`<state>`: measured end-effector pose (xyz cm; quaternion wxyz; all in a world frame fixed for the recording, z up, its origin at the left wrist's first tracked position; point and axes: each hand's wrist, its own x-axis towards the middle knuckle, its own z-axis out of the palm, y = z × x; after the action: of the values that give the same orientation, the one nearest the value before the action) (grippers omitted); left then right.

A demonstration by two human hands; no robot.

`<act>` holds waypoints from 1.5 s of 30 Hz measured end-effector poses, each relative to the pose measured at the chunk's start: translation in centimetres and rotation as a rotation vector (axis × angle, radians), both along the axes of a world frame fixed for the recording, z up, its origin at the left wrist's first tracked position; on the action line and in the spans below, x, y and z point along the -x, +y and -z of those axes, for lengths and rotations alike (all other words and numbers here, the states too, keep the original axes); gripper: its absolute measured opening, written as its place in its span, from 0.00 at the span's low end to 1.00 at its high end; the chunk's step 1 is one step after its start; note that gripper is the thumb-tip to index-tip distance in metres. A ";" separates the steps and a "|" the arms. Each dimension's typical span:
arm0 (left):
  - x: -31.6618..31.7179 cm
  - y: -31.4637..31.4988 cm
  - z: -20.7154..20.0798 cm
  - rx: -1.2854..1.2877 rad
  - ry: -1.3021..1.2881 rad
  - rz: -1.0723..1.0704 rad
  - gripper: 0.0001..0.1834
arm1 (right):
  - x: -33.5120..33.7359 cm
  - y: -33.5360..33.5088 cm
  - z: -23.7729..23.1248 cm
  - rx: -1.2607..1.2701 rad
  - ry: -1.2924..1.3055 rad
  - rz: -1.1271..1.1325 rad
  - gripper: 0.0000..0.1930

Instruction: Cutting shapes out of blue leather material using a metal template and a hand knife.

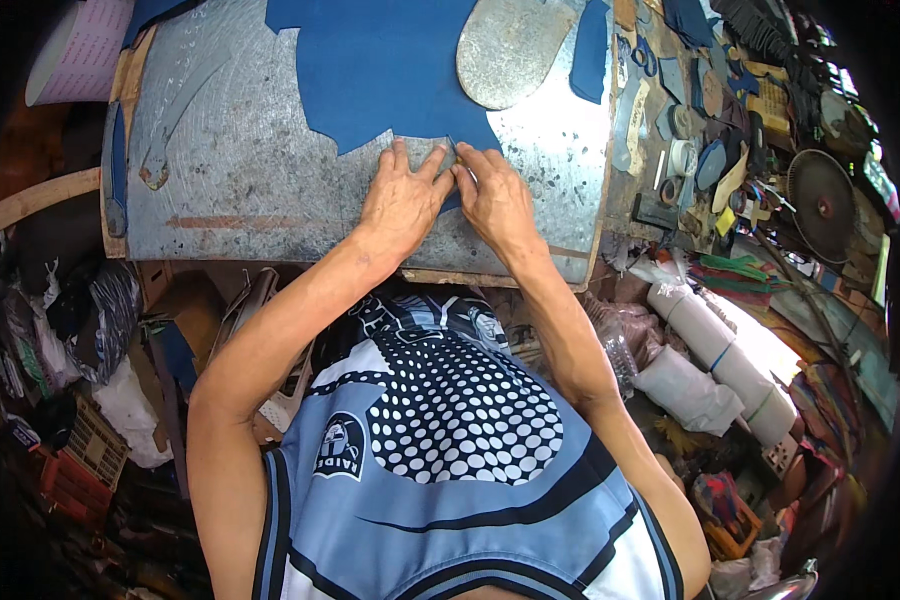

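A large blue sheet, like leather or cloth, lies flat on a worn metal-topped table, its near edge cut in notches and points. My left hand rests at that edge with its fingers spread and stretched forward. Close beside it, my right hand is bent at the sheet's near right corner, thumb and fingers drawn together. What they pinch, if anything, is hidden. A bit of blue shows below the two hands. On the sheet's right part lies a grey rounded template.
A blue strip lies right of the template. Scissors, tape rolls and scraps crowd the table's right side. A round fan stands far right. Wrapped rolls lie below it; bags and crates fill the left.
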<state>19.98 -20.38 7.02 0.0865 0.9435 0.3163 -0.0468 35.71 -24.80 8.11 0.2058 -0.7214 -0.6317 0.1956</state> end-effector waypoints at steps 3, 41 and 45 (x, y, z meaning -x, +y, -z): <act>-0.2 0.1 -0.1 0.011 -0.008 -0.004 0.23 | -0.5 0.1 -0.3 0.032 -0.005 -0.033 0.14; 2.1 -2.4 1.2 0.216 -0.305 -0.365 0.21 | -4.7 6.1 -1.8 0.099 -0.151 -1.306 0.18; 1.5 -2.9 1.0 0.236 -0.281 -0.400 0.20 | -5.2 6.1 -1.9 0.131 -0.175 -1.284 0.19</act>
<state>18.49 -23.24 6.02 0.2465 0.8428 0.4738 0.0662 40.87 -18.67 9.97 -0.0486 -0.2246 -0.9383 0.2585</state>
